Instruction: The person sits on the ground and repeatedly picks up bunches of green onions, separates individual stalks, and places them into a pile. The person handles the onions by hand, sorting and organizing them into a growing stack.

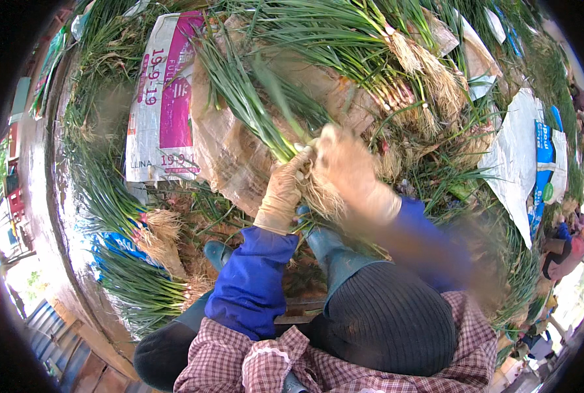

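Observation:
My left hand [284,189], in a pale glove, is closed around the lower stems of a bunch of green garlic or scallions [257,115], its leaves pointing up and left. Pale roots [324,196] hang below the fist. My right hand [346,164], gloved too and blurred by motion, is at the stem bases beside the left; whether it grips a stem cannot be told. A large pile of the same plants with roots [395,73] lies beyond on a brown woven sack [228,152].
Tied-looking bundles [149,290] lie at the left by my boots [331,255]. A white and magenta printed sack [162,98] lies upper left, a white and blue sack [523,162] at right. Loose leaves cover the ground. Other people [567,250] are at the far right.

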`<state>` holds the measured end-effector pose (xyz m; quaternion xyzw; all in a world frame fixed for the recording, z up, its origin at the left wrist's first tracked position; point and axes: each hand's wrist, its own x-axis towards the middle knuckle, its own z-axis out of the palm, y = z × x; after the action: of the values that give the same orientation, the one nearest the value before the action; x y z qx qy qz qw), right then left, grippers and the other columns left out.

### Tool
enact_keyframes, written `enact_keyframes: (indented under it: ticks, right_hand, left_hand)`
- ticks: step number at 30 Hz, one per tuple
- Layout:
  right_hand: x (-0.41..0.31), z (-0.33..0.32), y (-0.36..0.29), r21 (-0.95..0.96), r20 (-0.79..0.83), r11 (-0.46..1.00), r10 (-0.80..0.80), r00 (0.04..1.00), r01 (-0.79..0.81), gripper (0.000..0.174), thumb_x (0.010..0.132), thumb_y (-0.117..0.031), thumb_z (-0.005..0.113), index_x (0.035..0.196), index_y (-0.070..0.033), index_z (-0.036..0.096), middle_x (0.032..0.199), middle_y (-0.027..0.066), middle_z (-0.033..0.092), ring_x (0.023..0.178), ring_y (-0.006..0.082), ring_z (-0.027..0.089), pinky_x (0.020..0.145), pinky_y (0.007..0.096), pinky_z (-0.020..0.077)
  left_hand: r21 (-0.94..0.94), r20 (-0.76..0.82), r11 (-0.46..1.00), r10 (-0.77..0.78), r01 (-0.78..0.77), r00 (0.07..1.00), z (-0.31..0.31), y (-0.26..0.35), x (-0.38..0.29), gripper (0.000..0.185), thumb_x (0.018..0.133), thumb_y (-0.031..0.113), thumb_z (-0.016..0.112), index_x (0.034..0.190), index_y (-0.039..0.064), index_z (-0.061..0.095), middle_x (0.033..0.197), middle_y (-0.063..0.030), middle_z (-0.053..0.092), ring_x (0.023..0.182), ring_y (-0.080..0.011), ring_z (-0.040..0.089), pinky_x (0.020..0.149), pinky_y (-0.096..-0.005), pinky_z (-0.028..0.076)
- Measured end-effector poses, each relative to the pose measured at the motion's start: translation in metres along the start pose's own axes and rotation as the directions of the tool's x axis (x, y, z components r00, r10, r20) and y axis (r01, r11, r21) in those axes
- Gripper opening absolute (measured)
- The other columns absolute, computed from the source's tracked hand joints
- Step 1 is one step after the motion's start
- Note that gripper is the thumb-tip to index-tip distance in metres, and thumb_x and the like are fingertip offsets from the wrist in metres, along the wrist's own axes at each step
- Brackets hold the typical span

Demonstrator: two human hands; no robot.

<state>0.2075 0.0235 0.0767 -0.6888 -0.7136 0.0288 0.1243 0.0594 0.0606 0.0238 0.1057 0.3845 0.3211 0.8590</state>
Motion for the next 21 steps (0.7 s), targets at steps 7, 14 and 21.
enact_keyframes:
  ticks: [7,14,21]
  right_hand:
    - [-0.04,0.002,0.02,0.787,0.607,0.125,0.014,0.794,-0.604,0.027,0.098,-0.031,0.053,0.098,-0.008,0.067,0.089,0.0018,0.065,0.068,0.0082,0.057,0.059,0.0246,0.0456]
    - [-0.029,0.056,-0.032,0.789,0.251,0.534,0.174,0.952,-0.305,0.028,0.092,-0.029,0.065,0.096,-0.001,0.066,0.076,0.0062,0.061,0.07,0.015,0.057,0.064,0.0314,0.0474]
    - [-0.031,0.006,0.028,0.588,0.077,0.608,0.614,0.785,-0.534,0.041,0.086,-0.044,0.069,0.097,-0.006,0.063,0.079,0.0121,0.063,0.067,0.0331,0.062,0.061,0.042,0.0507]
  left_hand:
    - [-0.142,-0.096,0.989,-0.052,0.038,0.994,-0.025,0.003,-0.043,0.033,0.092,0.008,0.059,0.124,-0.002,0.054,0.093,-0.0121,0.067,0.081,-0.0221,0.067,0.075,-0.0347,0.059]
    - [-0.1,-0.119,0.98,-0.184,0.173,0.976,-0.033,-0.013,-0.073,0.019,0.091,0.02,0.06,0.099,0.003,0.064,0.074,-0.0053,0.065,0.061,-0.0175,0.061,0.058,-0.0304,0.052]
    - [0.001,-0.132,1.0,-0.024,0.024,0.991,-0.043,-0.019,-0.064,0.02,0.092,0.009,0.059,0.109,0.0,0.06,0.088,-0.0076,0.066,0.074,-0.0184,0.063,0.069,-0.0287,0.055]
